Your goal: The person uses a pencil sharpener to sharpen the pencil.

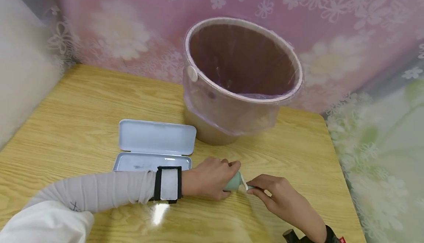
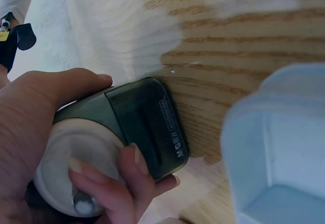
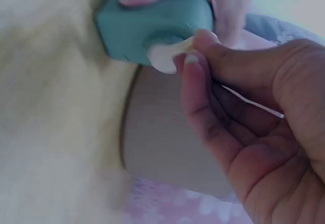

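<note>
In the head view my left hand grips a green crank pencil sharpener low over the wooden table. Its dark see-through drawer faces the left wrist view, beside a round pale front from which a small grey round stub sticks out; what the stub is I cannot tell. From the right, my right hand pinches the handle of the sharpener's white crank between thumb and forefinger. The fingers partly hide that handle.
A pale blue pencil case, lid folded back, lies left of the hands, partly behind the left forearm. Behind stands a tall bin lined with a thin purple bag. Flowered cloth hangs beyond the table.
</note>
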### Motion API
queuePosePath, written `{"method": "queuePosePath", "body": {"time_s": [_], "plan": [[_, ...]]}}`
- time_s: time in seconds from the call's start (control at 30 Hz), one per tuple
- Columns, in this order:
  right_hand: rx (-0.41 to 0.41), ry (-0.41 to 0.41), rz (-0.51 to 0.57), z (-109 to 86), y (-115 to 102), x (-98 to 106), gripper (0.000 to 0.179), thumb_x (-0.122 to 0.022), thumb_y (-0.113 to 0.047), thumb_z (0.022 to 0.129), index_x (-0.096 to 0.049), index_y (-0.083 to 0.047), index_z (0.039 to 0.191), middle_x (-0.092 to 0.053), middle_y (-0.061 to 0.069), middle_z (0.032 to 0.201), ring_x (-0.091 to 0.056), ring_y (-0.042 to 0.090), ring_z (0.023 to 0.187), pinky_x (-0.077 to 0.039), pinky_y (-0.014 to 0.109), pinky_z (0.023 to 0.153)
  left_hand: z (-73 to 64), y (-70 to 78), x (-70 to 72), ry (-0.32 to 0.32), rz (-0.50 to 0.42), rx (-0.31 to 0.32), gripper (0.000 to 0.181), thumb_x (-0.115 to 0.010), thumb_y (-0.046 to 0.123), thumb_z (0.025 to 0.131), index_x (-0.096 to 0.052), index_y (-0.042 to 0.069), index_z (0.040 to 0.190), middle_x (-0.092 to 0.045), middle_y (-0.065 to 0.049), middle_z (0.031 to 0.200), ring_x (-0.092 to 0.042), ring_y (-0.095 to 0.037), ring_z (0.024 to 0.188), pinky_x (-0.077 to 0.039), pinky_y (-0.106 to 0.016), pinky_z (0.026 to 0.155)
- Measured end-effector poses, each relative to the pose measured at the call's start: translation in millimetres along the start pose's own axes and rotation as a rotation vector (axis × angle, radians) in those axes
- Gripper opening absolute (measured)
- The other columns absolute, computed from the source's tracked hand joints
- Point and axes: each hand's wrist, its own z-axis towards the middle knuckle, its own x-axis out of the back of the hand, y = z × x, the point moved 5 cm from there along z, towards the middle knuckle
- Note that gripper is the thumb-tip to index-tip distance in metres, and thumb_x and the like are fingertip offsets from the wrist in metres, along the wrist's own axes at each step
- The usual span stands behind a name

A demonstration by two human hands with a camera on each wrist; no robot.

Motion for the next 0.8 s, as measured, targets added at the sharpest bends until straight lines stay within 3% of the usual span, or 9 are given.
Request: {"method": "queuePosePath", "body": {"time_s": [0.27, 0.43, 0.6, 0.8], "plan": [[0.075, 0.041, -0.027, 10.3, 7, 11, 0.021, -0.074, 0.002, 0.086, -0.076, -0.01, 0.104, -0.076, -0.003, 0.095, -0.068, 0.002, 0.078, -0.049, 0.009, 0.067, -0.6, -1.3, -0.2, -0.006, 0.063, -0.057, 0.06, -0.074, 0.057, 0.084, -0.053, 0.013, 0.118, -0.067, 0.003, 0.088, -0.063, -0.008, 0.065, -0.051, -0.019, 0.053], [0.125, -0.016, 0.131, 18.9, 25, 17, 0.023, -0.072, 0.002, 0.089, -0.077, -0.008, 0.108, -0.077, 0.002, 0.095, -0.063, 0.0, 0.069, -0.048, 0.012, 0.062, -0.7, -2.8, 1.4, -0.004, 0.058, -0.076, 0.059, -0.074, 0.056, 0.084, -0.053, 0.012, 0.117, -0.067, 0.003, 0.088, -0.063, -0.007, 0.064, -0.051, -0.018, 0.053], [0.124, -0.044, 0.184, 26.9, 39, 17, 0.024, -0.07, 0.003, 0.09, -0.077, -0.008, 0.11, -0.076, 0.003, 0.091, -0.058, 0.0, 0.063, -0.048, 0.015, 0.058, -1.7, -3.1, 1.8, -0.003, 0.056, -0.099, 0.058, -0.075, 0.054, 0.084, -0.053, 0.011, 0.117, -0.066, 0.004, 0.087, -0.062, -0.007, 0.063, -0.05, -0.018, 0.053], [0.043, -0.077, 0.168, 37.9, 58, 10, 0.023, -0.068, -0.001, 0.094, -0.078, -0.012, 0.11, -0.071, -0.002, 0.081, -0.054, -0.003, 0.065, -0.05, 0.02, 0.058, -2.6, -2.5, 1.2, 0.004, 0.031, -0.106, 0.061, -0.076, 0.052, 0.084, -0.052, 0.011, 0.122, -0.068, 0.003, 0.092, -0.064, -0.008, 0.067, -0.052, -0.019, 0.055]]}}
